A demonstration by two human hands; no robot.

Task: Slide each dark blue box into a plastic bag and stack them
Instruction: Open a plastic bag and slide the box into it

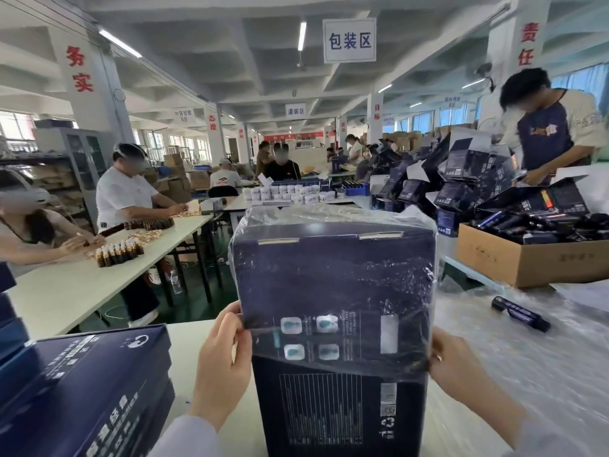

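A tall dark blue box point(339, 404) stands upright on the white table in front of me. A clear plastic bag point(333, 278) covers its upper half, down to about mid-height. My left hand point(225, 354) pinches the bag's lower edge at the box's left side. My right hand point(461, 371) grips the bag's edge at the right side. A stack of dark blue boxes point(82, 390) lies flat at the lower left.
Crumpled clear plastic bags point(527, 351) cover the table on the right, with a small dark blue tube point(520, 313) on them. A cardboard carton point(527, 258) and piled dark boxes point(461, 179) stand behind it. Several people work at nearby tables.
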